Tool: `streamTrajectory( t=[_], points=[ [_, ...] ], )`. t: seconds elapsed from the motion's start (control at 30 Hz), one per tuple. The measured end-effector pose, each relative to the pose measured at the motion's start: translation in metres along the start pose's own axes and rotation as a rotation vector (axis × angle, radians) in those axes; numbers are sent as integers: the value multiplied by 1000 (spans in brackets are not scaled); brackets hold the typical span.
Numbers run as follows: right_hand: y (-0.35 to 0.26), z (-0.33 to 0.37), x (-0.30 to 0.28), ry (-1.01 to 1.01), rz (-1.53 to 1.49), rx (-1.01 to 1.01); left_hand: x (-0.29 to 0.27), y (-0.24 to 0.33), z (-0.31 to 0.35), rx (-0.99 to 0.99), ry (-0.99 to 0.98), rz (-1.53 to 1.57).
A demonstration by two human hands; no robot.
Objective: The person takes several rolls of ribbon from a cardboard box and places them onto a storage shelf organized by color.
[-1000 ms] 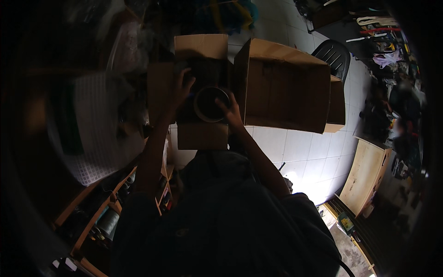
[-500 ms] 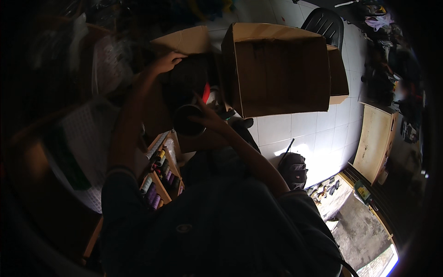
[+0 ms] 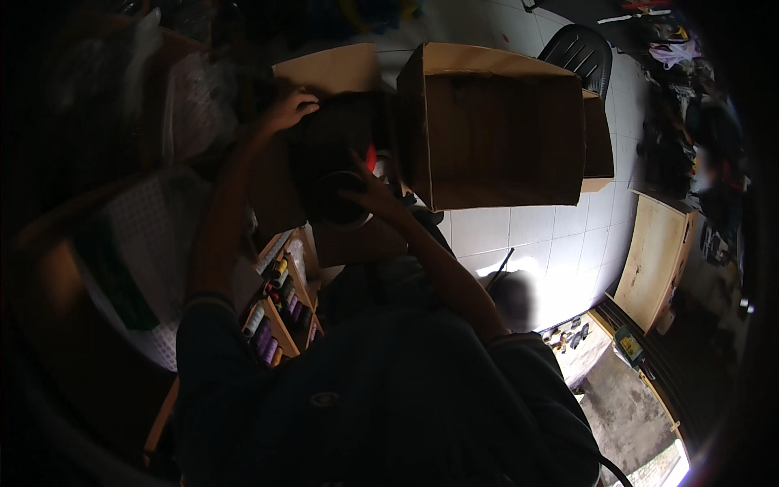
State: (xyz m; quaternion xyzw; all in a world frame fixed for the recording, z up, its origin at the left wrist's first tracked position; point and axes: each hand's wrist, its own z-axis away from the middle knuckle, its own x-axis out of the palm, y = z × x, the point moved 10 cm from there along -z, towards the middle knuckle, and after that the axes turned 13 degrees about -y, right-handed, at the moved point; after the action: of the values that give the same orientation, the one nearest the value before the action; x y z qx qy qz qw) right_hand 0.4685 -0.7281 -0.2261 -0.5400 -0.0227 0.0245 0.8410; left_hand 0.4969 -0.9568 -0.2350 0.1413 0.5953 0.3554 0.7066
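In the dim space ahead of me stands an open cardboard box [image 3: 333, 65] with its flaps folded out. My left hand [image 3: 290, 110] lies over its far left edge, fingers bent around the edge. Dark contents [image 3: 329, 130] fill the box, too shadowed to identify. My right hand [image 3: 372, 195] reaches in at the near side, its fingers around the rim of a dark round thing with a pale edge [image 3: 341, 213]. A red patch [image 3: 371, 157] shows just beyond those fingers.
A larger open cardboard box [image 3: 503, 130] stands to the right, with a black chair [image 3: 578, 61] behind it. Thread spools [image 3: 264, 334] lie in a wooden rack at lower left. A blurred dark bag [image 3: 513, 299] sits on the tiled floor [image 3: 531, 235]. Wrapped goods [image 3: 191, 114] line the left.
My right hand and the dark round thing have moved slightly up and farther into the box. Less of the red patch shows. My left hand stays near the same edge.
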Motion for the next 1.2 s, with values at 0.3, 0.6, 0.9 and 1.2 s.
streamTrajectory(
  t=[0.3,0.6,0.9,1.2],
  points=[
    [4,1,-3,-2,-46,40,-11,15,27,114,229,-159],
    [20,-6,-11,51,-60,41,-19,56,66,-375,99,-414],
    [11,5,-9,5,-225,-84,-3,79,92,-467,451,95],
    [15,38,-26,76,-471,-16,47,48,86,-315,656,514]
  ],
)
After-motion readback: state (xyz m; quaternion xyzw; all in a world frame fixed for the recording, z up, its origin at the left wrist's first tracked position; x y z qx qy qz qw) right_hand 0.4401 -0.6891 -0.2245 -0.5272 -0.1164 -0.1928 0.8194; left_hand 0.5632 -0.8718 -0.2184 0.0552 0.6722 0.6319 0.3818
